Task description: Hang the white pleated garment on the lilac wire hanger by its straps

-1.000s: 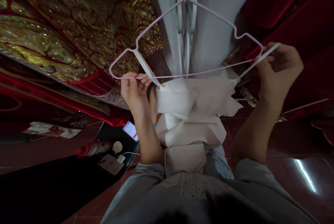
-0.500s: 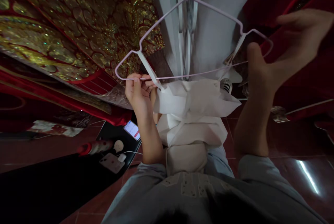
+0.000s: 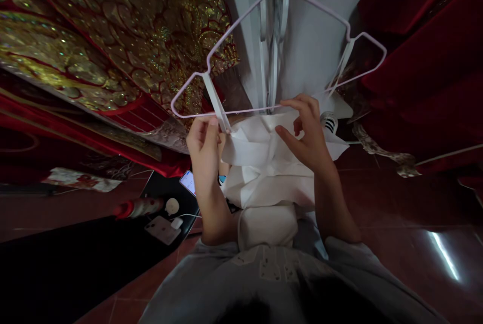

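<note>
A pale pink clothes hanger [image 3: 241,17] hangs in front of me. Looped over its two notches are the straps [image 3: 214,95] of a white garment [image 3: 267,183], which falls in loose folds toward my lap. My left hand [image 3: 204,140] is closed at the base of the left strap, just below the hanger's lower bar, pinching the garment's edge; its fingertips are partly hidden. Over the garment's top edge, my right hand [image 3: 307,135] has thumb and fingers apart, with fingertips close to the lower bar. Whether they touch it, I cannot tell.
Gold-sequined red garments [image 3: 158,37] hang close on the left, and dark red cloth [image 3: 407,57] on the right. On a black table [image 3: 94,258] at lower left lie a lit phone [image 3: 187,181], another phone [image 3: 162,230] with a cable, and a red-capped bottle [image 3: 139,207].
My right hand has come in from the hanger's right end to the middle of the garment. My left hand has slipped from the lower bar to just below it. The hanger has shifted slightly.
</note>
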Available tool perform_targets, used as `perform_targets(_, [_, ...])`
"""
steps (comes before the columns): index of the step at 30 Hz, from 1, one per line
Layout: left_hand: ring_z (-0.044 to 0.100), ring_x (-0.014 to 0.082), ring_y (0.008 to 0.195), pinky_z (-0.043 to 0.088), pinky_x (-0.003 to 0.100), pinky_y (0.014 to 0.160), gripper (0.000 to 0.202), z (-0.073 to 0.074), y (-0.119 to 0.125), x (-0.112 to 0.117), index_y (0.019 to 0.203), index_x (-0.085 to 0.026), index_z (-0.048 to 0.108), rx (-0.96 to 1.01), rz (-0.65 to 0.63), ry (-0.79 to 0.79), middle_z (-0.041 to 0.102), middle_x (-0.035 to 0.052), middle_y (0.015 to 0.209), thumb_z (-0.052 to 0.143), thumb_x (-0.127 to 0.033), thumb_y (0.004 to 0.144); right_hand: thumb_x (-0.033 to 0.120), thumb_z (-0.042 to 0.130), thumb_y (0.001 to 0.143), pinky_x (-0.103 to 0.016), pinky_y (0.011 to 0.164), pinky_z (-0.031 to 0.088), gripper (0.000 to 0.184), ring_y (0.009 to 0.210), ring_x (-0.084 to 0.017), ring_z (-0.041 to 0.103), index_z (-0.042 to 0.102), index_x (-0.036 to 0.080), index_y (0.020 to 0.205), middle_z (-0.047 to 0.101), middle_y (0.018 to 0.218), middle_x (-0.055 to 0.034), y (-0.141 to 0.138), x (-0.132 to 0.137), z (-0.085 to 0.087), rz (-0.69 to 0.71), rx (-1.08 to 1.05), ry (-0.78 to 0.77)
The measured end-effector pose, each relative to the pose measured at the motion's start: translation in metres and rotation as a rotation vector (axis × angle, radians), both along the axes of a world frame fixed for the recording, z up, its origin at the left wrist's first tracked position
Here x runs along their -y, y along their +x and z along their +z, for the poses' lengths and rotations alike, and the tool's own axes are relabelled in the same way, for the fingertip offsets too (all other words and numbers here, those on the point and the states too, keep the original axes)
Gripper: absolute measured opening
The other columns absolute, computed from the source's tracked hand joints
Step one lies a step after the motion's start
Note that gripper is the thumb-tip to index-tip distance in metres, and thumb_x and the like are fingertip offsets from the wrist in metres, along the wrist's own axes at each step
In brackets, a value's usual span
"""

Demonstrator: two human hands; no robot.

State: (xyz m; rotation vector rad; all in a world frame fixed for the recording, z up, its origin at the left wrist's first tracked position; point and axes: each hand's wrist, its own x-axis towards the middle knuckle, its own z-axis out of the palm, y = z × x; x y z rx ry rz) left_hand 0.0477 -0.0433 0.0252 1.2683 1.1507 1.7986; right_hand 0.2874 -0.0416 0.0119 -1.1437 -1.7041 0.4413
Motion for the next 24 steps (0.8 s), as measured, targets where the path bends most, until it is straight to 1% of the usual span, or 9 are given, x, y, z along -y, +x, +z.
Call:
perform_targets(3, [0.059, 0.0152, 0.062, 0.045, 0.025, 0.053, 0.039, 0.020, -0.010, 0.014, 0.076, -0.024, 0.083, -0.128, -0.091, -0.034, 0.071, 0.0024, 0.072, 0.083, -0.055, 0.100, 0.036, 0.070, 0.100, -0.038, 0.070, 0.060, 0.044, 0.115, -0.026, 0.065, 0.062, 0.036, 0.144, 0.058, 0.148, -0.0122, -0.002, -0.001, -0.001, -0.014, -0.022, 0.018])
perform_targets(5, [0.059, 0.0164, 0.061, 0.044, 0.027, 0.051, 0.038, 0.034, -0.013, 0.016, 0.081, -0.025, 0.087, -0.137, -0.178, -0.034, 0.073, 0.0048, 0.073, 0.080, -0.055, 0.102, 0.036, 0.069, 0.100, -0.037, 0.069, 0.060, 0.044, 0.116, -0.026, 0.065, 0.062, 0.036, 0.144, 0.058, 0.148, -0.0122, -0.003, -0.002, -0.002, -0.011, -0.026, 0.024])
perform_targets(8, [0.067, 0.0192, 0.071, 0.045, 0.026, 0.049, 0.033, 0.050, -0.014, 0.008, 0.093, -0.023, 0.091, 0.003, -0.318, -0.005, 0.078, 0.0087, 0.083, 0.085, -0.055, 0.096, 0.038, 0.069, 0.101, -0.037, 0.070, 0.060, 0.045, 0.114, -0.026, 0.065, 0.061, 0.036, 0.145, 0.058, 0.150, -0.0128, -0.004, -0.003, -0.005, 0.000, -0.015, 0.017])
perform_targets(11, [0.077, 0.0211, 0.095, 0.049, 0.021, 0.053, 0.035, 0.055, -0.017, -0.008, 0.105, -0.021, 0.089, 0.251, -0.245, 0.074, 0.082, 0.0092, 0.103, 0.087, -0.053, 0.092, 0.041, 0.068, 0.102, -0.038, 0.070, 0.061, 0.045, 0.114, -0.026, 0.065, 0.061, 0.036, 0.146, 0.057, 0.151, -0.0133, -0.003, -0.002, -0.006, -0.002, -0.005, 0.008])
perform_targets(14, [0.074, 0.0213, 0.121, 0.055, 0.019, 0.068, 0.032, 0.047, -0.027, -0.023, 0.118, -0.021, 0.081, 0.344, 0.065, 0.178, 0.079, 0.0073, 0.125, 0.071, -0.047, 0.103, 0.041, 0.068, 0.102, -0.038, 0.070, 0.060, 0.044, 0.115, -0.026, 0.066, 0.062, 0.035, 0.146, 0.058, 0.152, -0.0133, -0.001, 0.000, -0.005, 0.003, -0.008, 0.004])
perform_targets(16, [0.074, 0.0202, 0.121, 0.052, 0.019, 0.068, 0.026, 0.035, -0.032, -0.031, 0.120, -0.020, 0.078, 0.333, 0.275, 0.229, 0.079, 0.0071, 0.127, 0.065, -0.037, 0.105, 0.039, 0.069, 0.102, -0.038, 0.070, 0.060, 0.044, 0.113, -0.026, 0.065, 0.063, 0.035, 0.145, 0.059, 0.150, -0.0128, 0.000, 0.001, -0.003, 0.006, -0.011, 0.005])
perform_targets(18, [0.074, 0.0178, 0.113, 0.046, 0.019, 0.061, 0.021, 0.021, -0.033, -0.035, 0.119, -0.021, 0.078, 0.309, 0.386, 0.236, 0.080, 0.0060, 0.123, 0.067, -0.025, 0.101, 0.040, 0.069, 0.102, -0.039, 0.071, 0.061, 0.043, 0.108, -0.025, 0.065, 0.064, 0.036, 0.145, 0.060, 0.148, -0.0122, -0.001, 0.002, -0.001, 0.003, -0.006, 0.004])
perform_targets(20, [0.075, 0.0168, 0.105, 0.043, 0.020, 0.058, 0.020, 0.009, -0.027, -0.034, 0.118, -0.024, 0.079, 0.271, 0.359, 0.208, 0.082, 0.0051, 0.121, 0.070, -0.021, 0.100, 0.041, 0.068, 0.103, -0.040, 0.071, 0.061, 0.043, 0.101, -0.023, 0.064, 0.064, 0.037, 0.145, 0.061, 0.146, -0.0115, -0.003, 0.003, 0.002, 0.003, 0.006, -0.002])
perform_targets(24, [0.080, 0.0191, 0.087, 0.042, 0.023, 0.051, 0.020, 0.003, -0.006, -0.024, 0.107, -0.021, 0.079, 0.291, 0.074, 0.148, 0.085, 0.0089, 0.101, 0.069, -0.038, 0.109, 0.046, 0.066, 0.103, -0.041, 0.073, 0.062, 0.048, 0.090, -0.020, 0.061, 0.061, 0.037, 0.150, 0.060, 0.150, -0.0116, -0.007, 0.007, 0.003, 0.028, 0.021, -0.012])
